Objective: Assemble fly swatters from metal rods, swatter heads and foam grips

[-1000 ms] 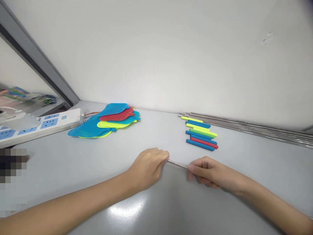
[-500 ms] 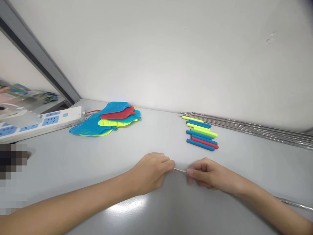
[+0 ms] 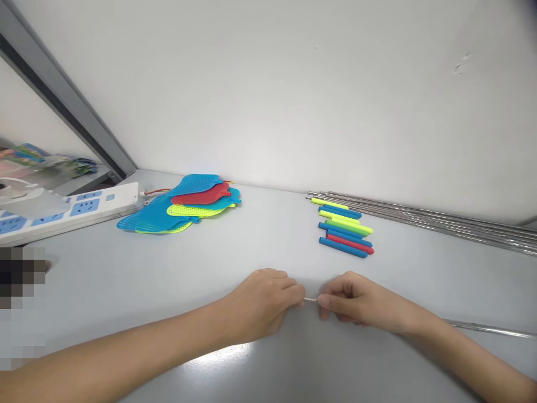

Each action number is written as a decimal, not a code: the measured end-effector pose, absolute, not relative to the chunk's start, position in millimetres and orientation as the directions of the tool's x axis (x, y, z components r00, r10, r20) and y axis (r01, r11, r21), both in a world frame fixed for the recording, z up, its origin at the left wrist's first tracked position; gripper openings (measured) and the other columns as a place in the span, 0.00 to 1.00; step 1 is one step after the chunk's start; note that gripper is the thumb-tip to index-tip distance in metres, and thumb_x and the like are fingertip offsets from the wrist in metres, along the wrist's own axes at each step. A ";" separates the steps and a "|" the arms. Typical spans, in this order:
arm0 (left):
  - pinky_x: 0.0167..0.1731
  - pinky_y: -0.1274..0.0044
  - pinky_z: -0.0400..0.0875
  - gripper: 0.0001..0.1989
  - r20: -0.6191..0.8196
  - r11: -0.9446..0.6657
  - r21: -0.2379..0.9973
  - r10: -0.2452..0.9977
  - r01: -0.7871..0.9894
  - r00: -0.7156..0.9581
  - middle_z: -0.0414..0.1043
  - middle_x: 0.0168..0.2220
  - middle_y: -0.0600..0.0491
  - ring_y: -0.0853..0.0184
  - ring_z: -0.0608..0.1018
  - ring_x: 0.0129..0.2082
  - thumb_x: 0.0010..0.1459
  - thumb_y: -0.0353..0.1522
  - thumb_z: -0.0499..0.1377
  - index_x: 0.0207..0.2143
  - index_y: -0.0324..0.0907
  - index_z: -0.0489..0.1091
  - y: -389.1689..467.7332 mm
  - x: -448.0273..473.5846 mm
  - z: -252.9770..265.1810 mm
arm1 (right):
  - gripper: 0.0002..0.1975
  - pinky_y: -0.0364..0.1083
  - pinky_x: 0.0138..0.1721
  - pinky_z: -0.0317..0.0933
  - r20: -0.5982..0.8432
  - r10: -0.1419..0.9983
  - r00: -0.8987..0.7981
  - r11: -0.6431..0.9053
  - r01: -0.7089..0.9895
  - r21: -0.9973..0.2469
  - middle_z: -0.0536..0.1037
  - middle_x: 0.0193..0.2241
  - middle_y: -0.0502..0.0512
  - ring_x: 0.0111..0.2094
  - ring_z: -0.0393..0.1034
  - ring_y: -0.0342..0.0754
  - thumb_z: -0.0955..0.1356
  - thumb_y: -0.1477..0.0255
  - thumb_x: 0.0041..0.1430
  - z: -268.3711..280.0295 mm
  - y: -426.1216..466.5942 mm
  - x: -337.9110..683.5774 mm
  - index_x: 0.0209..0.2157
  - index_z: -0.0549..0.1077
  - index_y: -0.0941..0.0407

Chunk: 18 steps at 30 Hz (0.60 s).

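Both hands are closed on a thin metal rod [image 3: 311, 300], a short length of which shows between them. My left hand [image 3: 268, 302] is wrapped round its left end, and the fingers hide that tip. With thumb and fingers, my right hand [image 3: 354, 299] pinches the rod a little to the right. Past my right wrist the rod's thicker shiny part comes out again and runs to the right edge. Beyond my hands lie several coloured plastic handle sleeves [image 3: 346, 248] in blue, red, green and yellow.
Several metal rods [image 3: 419, 221] lie along the wall at the back right. Blue, red and yellow fly swatter heads [image 3: 201, 196] are piled at the back left. A white power strip [image 3: 121, 201] with a plugged-in adapter stands on the left. A grey frame post [image 3: 75, 92] rises there.
My left hand has moved slightly right and nearer to me, shortening the bare rod between my hands. The rod's far part on the right now sits higher in view.
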<state>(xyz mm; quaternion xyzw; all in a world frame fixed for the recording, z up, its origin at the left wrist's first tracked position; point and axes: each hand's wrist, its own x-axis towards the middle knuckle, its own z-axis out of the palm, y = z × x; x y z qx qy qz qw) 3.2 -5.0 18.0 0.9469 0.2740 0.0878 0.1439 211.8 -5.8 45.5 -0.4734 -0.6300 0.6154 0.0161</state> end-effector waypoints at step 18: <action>0.24 0.78 0.56 0.06 0.050 -0.881 0.261 0.421 0.395 0.906 0.61 0.22 0.55 0.70 0.61 0.21 0.54 0.27 0.45 0.27 0.40 0.57 -5.1 1.1 28.2 | 0.18 0.37 0.19 0.47 -0.558 0.530 -0.638 -0.144 0.581 -0.801 0.57 0.17 0.47 0.19 0.50 0.36 0.59 0.59 0.54 45.6 -0.5 219.0 0.29 0.69 0.59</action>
